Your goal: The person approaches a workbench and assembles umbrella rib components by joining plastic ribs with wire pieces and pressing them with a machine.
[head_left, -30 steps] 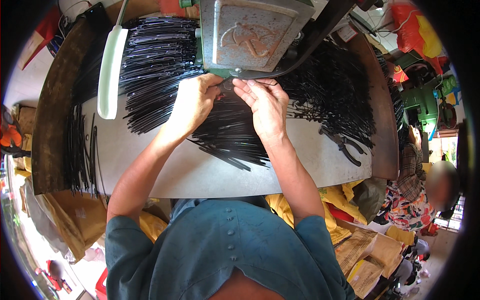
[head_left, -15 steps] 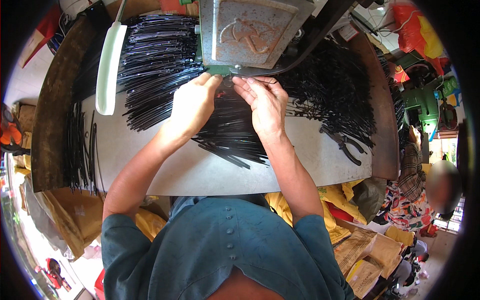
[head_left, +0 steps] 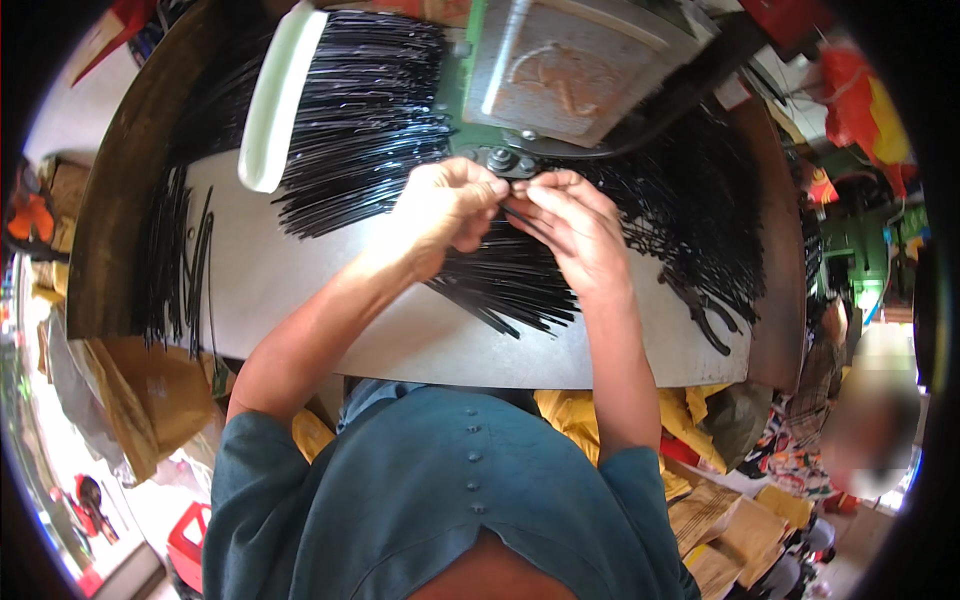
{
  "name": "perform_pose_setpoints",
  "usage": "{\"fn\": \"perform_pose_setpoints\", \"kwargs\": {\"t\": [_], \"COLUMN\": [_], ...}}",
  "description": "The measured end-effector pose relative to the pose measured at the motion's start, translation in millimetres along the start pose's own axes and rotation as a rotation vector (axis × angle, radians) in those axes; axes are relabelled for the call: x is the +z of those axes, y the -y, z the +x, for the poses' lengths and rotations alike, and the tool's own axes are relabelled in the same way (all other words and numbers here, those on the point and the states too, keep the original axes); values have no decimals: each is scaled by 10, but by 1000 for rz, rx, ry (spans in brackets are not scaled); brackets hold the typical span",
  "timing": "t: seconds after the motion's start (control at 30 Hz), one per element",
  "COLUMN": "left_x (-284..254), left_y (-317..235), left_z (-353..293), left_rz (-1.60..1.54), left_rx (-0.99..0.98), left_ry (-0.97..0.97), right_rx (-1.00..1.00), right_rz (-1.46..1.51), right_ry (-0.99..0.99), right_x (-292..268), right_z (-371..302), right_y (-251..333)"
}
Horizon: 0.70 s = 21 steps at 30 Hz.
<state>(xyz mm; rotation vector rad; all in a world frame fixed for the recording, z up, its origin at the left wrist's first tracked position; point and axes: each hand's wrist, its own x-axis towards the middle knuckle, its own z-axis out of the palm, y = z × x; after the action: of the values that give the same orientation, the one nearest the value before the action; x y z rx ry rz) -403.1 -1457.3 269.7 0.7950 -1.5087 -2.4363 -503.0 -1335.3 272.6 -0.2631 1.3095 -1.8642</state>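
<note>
Both hands meet just below the head of a green and grey machine [head_left: 590, 75], at its small round dark metal fitting [head_left: 503, 160]. My left hand [head_left: 445, 210] is closed, thumb and index finger pinched together at the fitting's lower edge. Close beside it, my right hand [head_left: 580, 225] is also closed, its fingertips almost touching the left ones. A thin black rod, like an umbrella rib [head_left: 527, 222], runs from the left fingertips into the right palm. The fingers hide its ends. Under the hands lies a loose fan of black rods [head_left: 510, 285].
More black rods [head_left: 360, 120] are stacked behind my left hand, with a tangled heap [head_left: 690, 190] at right. Pliers [head_left: 705, 312] lie on the metal tabletop [head_left: 400, 345] at right. A pale green curved bar [head_left: 270, 110] hangs at left. A brown raised rim [head_left: 100, 230] borders the table.
The view has shifted, so the machine sits farther right. The left hand has turned and come closer to the right one. The round fitting, hidden before, now shows above the fingertips.
</note>
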Motion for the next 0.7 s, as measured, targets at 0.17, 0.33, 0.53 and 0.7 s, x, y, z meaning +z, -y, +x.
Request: {"fn": "perform_pose_setpoints", "kwargs": {"t": [0.17,0.33,0.53,0.7], "left_x": [78,198,-535,-815], "left_y": [215,243,29,13], "left_z": [-174,-379,-63,55], "left_rz": [-258,-94,1557,1553], "left_rx": [-32,-57,858,826], "left_ry": [61,352,-238,-153], "right_rx": [4,-79,29,58], "right_rz": [-14,-148,-196,-210], "right_ry": [-69,-55,-50,7], "right_x": [-169,-31,-149,-74], "right_z": [-228,-410,-303,-170], "right_y": [81,-23,0,-26]}}
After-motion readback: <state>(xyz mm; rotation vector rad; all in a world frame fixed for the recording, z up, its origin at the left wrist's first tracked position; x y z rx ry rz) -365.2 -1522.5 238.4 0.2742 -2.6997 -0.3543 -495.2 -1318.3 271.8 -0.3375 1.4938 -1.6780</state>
